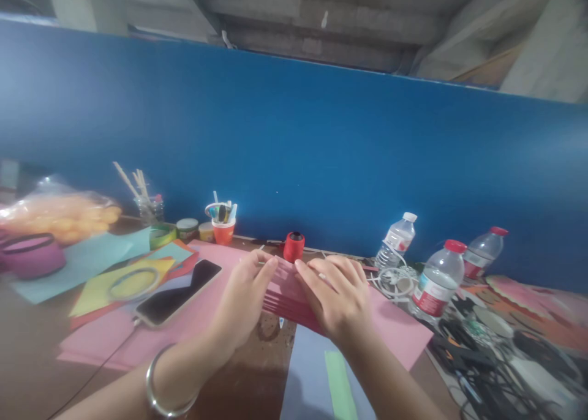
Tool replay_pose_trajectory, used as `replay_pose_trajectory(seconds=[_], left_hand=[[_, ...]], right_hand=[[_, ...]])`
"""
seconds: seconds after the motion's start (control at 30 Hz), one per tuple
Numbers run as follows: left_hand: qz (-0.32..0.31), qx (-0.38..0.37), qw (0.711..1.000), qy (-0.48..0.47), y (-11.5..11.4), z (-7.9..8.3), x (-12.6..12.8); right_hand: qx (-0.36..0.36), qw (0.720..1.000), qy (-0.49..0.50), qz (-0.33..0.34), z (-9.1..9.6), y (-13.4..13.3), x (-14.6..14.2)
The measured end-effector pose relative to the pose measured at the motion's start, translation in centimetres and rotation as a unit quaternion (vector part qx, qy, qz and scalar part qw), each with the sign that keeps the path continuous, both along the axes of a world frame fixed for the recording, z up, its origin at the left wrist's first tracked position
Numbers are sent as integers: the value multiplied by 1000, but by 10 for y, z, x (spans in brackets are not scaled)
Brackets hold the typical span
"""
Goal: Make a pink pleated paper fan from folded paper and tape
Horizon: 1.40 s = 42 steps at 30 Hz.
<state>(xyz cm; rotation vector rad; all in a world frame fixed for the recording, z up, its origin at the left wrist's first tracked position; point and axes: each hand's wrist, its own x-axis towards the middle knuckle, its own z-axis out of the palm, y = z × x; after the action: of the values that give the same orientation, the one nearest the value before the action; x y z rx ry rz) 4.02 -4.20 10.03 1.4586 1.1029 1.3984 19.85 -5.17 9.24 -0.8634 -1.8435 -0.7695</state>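
Both my hands hold a pleated strip of pink paper [287, 288] above the table, its layered folds showing between them. My left hand [243, 297], with a silver bangle at the wrist, pinches the left end between thumb and fingers. At the other end my right hand [342, 294] is closed on the paper, thumb and index finger along the top edge. A small white thing, too small to name, shows by the right fingers. Just beyond the strip stands a red cylinder [294, 247] with a dark top. Below lies a pale blue sheet [303, 377] with a green paper strip [340, 383].
Left are pink sheets [101, 340], a phone [184, 291] with a cable, a tape roll [134, 283], coloured papers and a purple container [34, 255]. A red cup [223, 231] with tools stands behind. Right are water bottles [438, 279] and tangled cables [482, 359]. A blue partition [294, 132] closes the back.
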Motion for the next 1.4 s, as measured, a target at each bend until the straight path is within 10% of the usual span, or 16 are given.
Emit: replay_pose_trajectory(seconds=[0.17, 0.83, 1.4], left_hand=[[5, -23, 998, -64, -1, 2, 1], [-1, 34, 997, 73, 4, -2, -4], [-38, -31, 998, -30, -1, -1, -3]], right_hand=[[66, 992, -92, -58, 1, 0, 5], [-171, 972, 129, 91, 8, 4, 5], [-43, 997, 50, 40, 3, 3, 8]])
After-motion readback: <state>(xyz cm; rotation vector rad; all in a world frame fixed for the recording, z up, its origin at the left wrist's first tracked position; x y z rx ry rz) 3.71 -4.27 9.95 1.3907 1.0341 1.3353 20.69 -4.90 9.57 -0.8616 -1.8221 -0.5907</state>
